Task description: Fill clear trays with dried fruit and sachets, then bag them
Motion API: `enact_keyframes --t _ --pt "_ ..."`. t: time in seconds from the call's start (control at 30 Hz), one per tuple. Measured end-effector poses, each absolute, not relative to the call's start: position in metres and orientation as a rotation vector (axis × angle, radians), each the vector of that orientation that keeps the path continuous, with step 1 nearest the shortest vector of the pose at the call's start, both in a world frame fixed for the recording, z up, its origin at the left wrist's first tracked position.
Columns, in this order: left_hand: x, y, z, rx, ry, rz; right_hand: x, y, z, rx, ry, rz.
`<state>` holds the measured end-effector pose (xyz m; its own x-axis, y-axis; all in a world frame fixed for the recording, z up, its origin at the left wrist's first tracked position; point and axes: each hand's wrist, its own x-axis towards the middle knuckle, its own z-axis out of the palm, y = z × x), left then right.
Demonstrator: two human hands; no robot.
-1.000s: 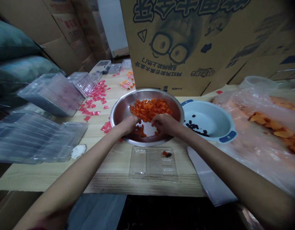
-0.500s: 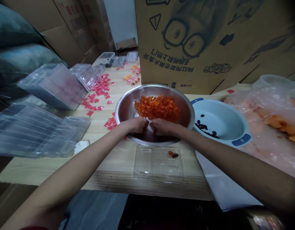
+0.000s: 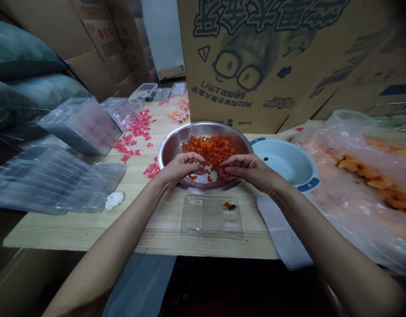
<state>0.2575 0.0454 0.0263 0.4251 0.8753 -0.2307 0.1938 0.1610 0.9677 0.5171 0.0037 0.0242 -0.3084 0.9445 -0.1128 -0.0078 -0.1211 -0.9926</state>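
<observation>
Steel bowl (image 3: 172, 149) below, holds both hands over a heap of small orange pieces (image 3: 209, 145) inside it, piled toward the far side with a few loose nearer the front. Curls the left hand (image 3: 181, 168) half-open, thumb just under the fingers; bends the right hand (image 3: 252, 171) likewise opposite, fingertips turned toward the left hand's, apart from them. Cannot tell here, on such small, dim detail, a pinched piece from one lying behind in the bowl. Has a clear plastic tray (image 3: 193, 215) flat on the wooden table (image 3: 87, 231), just on the near side of the bowl, with an orange bit (image 3: 226, 205) and a dark bit (image 3: 233, 207) together at its far right. Shows a pale blue basin (image 3: 292, 163) beside the bowl, then a clear plastic bag (image 3: 325, 176) with orange slices (image 3: 371, 177); at left, strewn red packets (image 3: 141, 124) and stacked clear trays (image 3: 74, 125). Faces a printed cardboard box (image 3: 245, 112) behind.
</observation>
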Motion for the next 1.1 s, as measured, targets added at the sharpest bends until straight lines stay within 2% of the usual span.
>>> enact_keyframes --t 0.13,0.3,0.43,0.63,0.8,0.9,1.0,1.1 --pt "0.274 -0.029 0.024 1.584 0.950 0.648 0.534 -0.069 0.016 -1.176 -1.425 1.331" --pt "0.312 -0.083 -0.038 2.068 0.844 0.668 0.534 -0.139 -0.042 -1.394 -1.351 1.170" --pt "0.331 -0.084 -0.075 2.425 0.819 0.657 0.517 -0.158 -0.064 -1.494 -1.540 0.982" --pt "0.310 -0.098 -0.061 2.437 0.978 0.836 0.503 -0.159 -0.075 -1.322 -1.886 0.583" --pt "0.240 -0.081 -0.052 2.159 1.613 1.037 0.498 -0.163 -0.086 -1.284 -1.910 0.401" --pt "0.205 -0.048 -0.062 2.127 1.886 0.911 0.496 -0.167 -0.091 -1.311 -1.960 0.277" --pt "0.195 -0.027 -0.077 2.254 1.844 0.706 0.494 -0.170 -0.098 -1.387 -2.021 0.181" --pt "0.194 -0.037 -0.089 2.353 1.728 0.662 0.496 -0.176 -0.106 -1.431 -2.068 0.136"
